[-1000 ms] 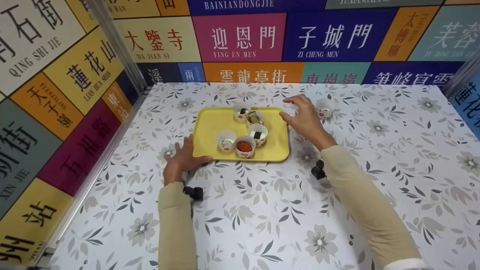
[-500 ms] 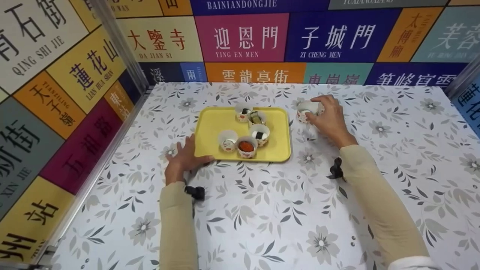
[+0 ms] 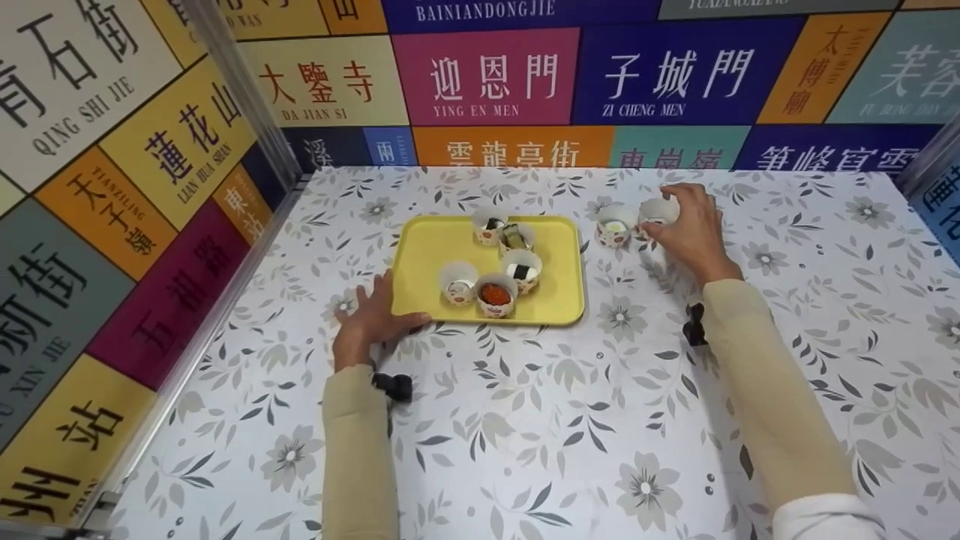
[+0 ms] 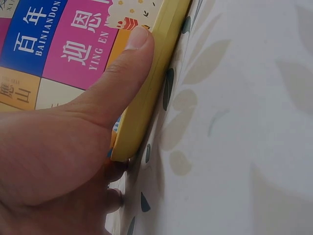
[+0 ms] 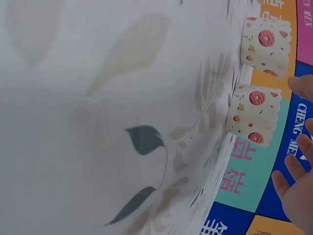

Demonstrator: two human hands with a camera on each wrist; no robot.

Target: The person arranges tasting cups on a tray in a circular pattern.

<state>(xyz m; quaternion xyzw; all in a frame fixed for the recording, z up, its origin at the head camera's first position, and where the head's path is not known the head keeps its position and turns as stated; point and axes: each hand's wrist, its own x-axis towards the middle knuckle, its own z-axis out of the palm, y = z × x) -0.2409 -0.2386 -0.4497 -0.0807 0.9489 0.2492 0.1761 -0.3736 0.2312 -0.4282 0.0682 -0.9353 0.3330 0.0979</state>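
My left hand (image 3: 375, 315) rests spread at the near left corner of a yellow tray (image 3: 420, 240), its thumb along the rim. Several patterned paper cups stand on the tray, among them one with orange-red food (image 3: 495, 294), one with a white piece wrapped in a dark band (image 3: 522, 271) and one with a greenish piece (image 3: 515, 238). Right of the tray, my right hand (image 3: 699, 234) is at a paper cup (image 3: 657, 210), thumb and fingers apart on either side of it. Another paper cup (image 5: 265, 46) stands just left of that one, a white and yellow piece inside.
A white tablecloth (image 3: 525, 435) with grey flowers and leaves covers the table. Panels with large printed characters (image 3: 487, 79) rise behind and on the left. A black wrist camera (image 3: 696, 324) sits on each wrist.
My right hand has moved right from beside the tray's right edge, past the first cup, to the second. The left hand stays at the tray's corner, and the cups keep their places.
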